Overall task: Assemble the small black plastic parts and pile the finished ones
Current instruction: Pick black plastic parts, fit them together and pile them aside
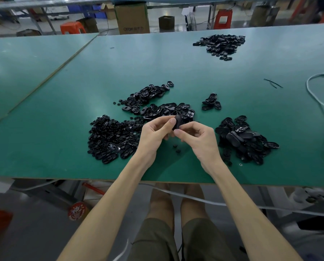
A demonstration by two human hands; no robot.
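My left hand [155, 132] and my right hand [197, 137] meet over the green table [63, 113], both pinching one small black oval part [178, 122] between thumbs and fingertips. A wide heap of small black pieces [112, 138] lies left of my hands. A pile of oval shells [153, 102] spreads just behind them. Another pile of oval parts [245, 140] sits to the right. A small cluster [212, 102] lies further back. Two tiny loose black bits [177, 148] rest on the table under my hands.
A far pile of black parts [220, 45] sits at the back right. A white cable [319, 102] curves along the right edge, next to thin black strips [273, 83]. Cardboard boxes [132, 17] and red stools [223, 18] stand beyond the table.
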